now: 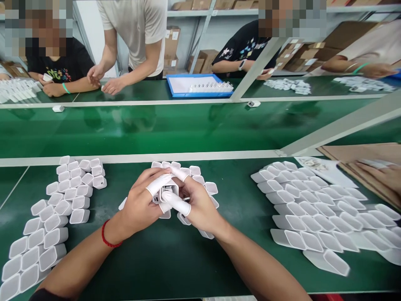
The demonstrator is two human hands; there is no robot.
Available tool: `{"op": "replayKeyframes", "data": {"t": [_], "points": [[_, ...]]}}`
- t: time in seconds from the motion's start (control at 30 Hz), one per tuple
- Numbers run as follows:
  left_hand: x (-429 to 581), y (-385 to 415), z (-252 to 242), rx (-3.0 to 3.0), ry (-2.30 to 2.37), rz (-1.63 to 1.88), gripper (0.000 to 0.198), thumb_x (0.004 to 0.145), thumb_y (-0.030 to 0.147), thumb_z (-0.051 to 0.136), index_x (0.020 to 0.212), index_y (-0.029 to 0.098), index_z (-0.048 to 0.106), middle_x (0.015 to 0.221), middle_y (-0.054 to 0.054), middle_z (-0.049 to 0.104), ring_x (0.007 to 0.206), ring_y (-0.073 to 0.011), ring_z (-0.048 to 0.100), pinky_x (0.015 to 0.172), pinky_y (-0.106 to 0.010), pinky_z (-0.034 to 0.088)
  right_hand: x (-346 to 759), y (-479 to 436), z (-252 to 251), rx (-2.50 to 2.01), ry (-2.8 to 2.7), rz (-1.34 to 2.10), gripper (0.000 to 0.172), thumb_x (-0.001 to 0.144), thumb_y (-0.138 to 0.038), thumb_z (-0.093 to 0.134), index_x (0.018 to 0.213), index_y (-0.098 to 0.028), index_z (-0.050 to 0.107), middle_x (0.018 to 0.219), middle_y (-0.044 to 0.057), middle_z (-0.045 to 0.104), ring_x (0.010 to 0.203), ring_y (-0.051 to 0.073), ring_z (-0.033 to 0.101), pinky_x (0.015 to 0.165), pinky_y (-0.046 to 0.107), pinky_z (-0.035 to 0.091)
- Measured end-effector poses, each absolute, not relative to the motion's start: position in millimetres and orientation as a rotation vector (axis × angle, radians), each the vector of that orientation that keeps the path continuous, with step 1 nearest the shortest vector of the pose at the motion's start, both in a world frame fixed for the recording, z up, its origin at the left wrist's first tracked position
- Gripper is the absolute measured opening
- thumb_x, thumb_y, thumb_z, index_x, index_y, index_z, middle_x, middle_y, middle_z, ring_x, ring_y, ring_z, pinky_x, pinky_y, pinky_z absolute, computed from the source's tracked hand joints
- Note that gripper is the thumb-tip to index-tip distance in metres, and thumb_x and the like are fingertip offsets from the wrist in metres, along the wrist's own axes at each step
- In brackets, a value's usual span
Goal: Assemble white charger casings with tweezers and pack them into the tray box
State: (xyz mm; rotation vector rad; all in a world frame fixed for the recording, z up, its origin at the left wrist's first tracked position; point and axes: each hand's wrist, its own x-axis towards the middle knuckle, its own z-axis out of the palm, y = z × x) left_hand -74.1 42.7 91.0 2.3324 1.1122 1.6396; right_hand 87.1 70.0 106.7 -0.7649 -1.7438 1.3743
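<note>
Green bench [125, 267], long green strip [188, 133] beyond it, four co-workers at the far side, shelves with cardboard boxes [205, 62] behind them. Far side also carries a blue tray [200, 95] of small parts.

White casing [173, 189] is off the bench, roughly mid-view, held between both hands. Left hand [140, 205] wraps its left side, fingers curled in, white covers on some tips. Right hand [205, 205] closes from the right, thumb laid across the near face. Both grips are narrow, gap just the casing's width; neither hand has anything else that I can see.

Key relation: casing sits directly between the fingertips, touched from both sides, so neither hand is clearly nearer. Mouth faces up toward the wearer, some metal-looking detail inside. Long axis looks to run roughly along the line of sight, but it's foreshortened and part-covered by fingers; can't call the exact tilt.

Around it: middle group of casings [211, 188] stands just beyond and partly under the hands. Left group [64, 207] is apart, off the left forearm; right group [314, 224] is well apart, right of the right hand. Another person's hand [384, 177] rests over brown cardboard [351, 156], right edge.
</note>
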Motion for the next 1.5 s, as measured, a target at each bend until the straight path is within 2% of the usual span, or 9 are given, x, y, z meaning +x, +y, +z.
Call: {"op": "replayKeyframes", "data": {"t": [0.1,0.23,0.33,0.43,0.6,0.77,1.13,1.33,1.5], "points": [[-79,46,94,2.337,1.079,1.534,0.046,0.084,0.025,0.072,0.127,0.017,0.057,0.112,-0.012,0.069,0.11,-0.0253,0.063,0.092,-0.04,0.059,88,72,103,-0.787,-1.728,1.357,0.045,0.084,-0.036,0.066,0.124,-0.019,0.059,0.074,0.0,0.06,0.064,0.015,0.057,0.062,0.029,0.053],[-81,47,97,2.39,1.054,1.555,0.044,0.084,0.023,0.073,0.125,0.017,0.059,0.102,-0.011,0.07,0.104,-0.0241,0.064,0.086,-0.038,0.059,89,73,99,-0.795,-1.674,1.419,0.045,0.084,-0.037,0.065,0.124,-0.018,0.059,0.075,0.0,0.061,0.071,0.017,0.06,0.069,0.032,0.054],[-80,45,98,2.409,1.038,1.592,0.045,0.084,0.022,0.072,0.127,0.018,0.057,0.102,-0.011,0.071,0.1,-0.0244,0.062,0.084,-0.038,0.059,89,72,97,-0.765,-1.625,1.508,0.046,0.082,-0.041,0.069,0.122,-0.02,0.06,0.092,0.004,0.068,0.083,0.019,0.064,0.075,0.034,0.055],[-79,43,99,2.425,1.005,1.602,0.048,0.084,0.019,0.071,0.13,0.016,0.055,0.108,-0.013,0.07,0.101,-0.0248,0.06,0.084,-0.039,0.058,89,69,98,-0.738,-1.595,1.556,0.048,0.079,-0.041,0.073,0.121,-0.021,0.059,0.1,0.006,0.069,0.082,0.019,0.065,0.073,0.034,0.056],[-79,41,99,2.425,0.95,1.593,0.049,0.086,0.014,0.067,0.132,0.013,0.052,0.112,-0.015,0.068,0.102,-0.0252,0.058,0.083,-0.039,0.057,89,66,103,-0.739,-1.592,1.553,0.047,0.08,-0.041,0.073,0.12,-0.021,0.059,0.096,0.005,0.07,0.069,0.015,0.062,0.059,0.029,0.054],[-82,44,101,2.423,0.934,1.563,0.052,0.087,0.016,0.066,0.135,0.017,0.049,0.114,-0.014,0.067,0.103,-0.0258,0.058,0.084,-0.042,0.057,88,68,105,-0.704,-1.652,1.474,0.044,0.085,-0.043,0.068,0.122,-0.021,0.059,0.1,0.006,0.07,0.084,0.019,0.065,0.071,0.032,0.056],[-75,39,98,2.429,0.962,1.597,0.049,0.085,0.009,0.063,0.132,0.01,0.051,0.111,-0.016,0.067,0.104,-0.025,0.059,0.086,-0.039,0.058,84,65,101,-0.683,-1.547,1.549,0.045,0.084,-0.048,0.068,0.12,-0.023,0.059,0.098,0.005,0.07,0.079,0.019,0.067,0.066,0.03,0.057],[-74,40,98,2.306,1.005,1.619,0.048,0.084,0.008,0.064,0.131,0.015,0.054,0.107,-0.012,0.068,0.1,-0.0223,0.06,0.084,-0.036,0.058,84,66,103,-0.678,-1.496,1.613,0.043,0.08,-0.043,0.074,0.116,-0.023,0.062,0.104,0.005,0.07,0.091,0.022,0.068,0.078,0.034,0.058],[-70,35,98,2.373,0.997,1.622,0.049,0.085,0.007,0.063,0.133,0.01,0.052,0.111,-0.017,0.067,0.102,-0.0247,0.06,0.084,-0.038,0.059,83,63,101,-0.686,-1.51,1.527,0.042,0.081,-0.047,0.072,0.114,-0.023,0.062,0.104,0.007,0.07,0.094,0.023,0.067,0.085,0.037,0.056]]}}
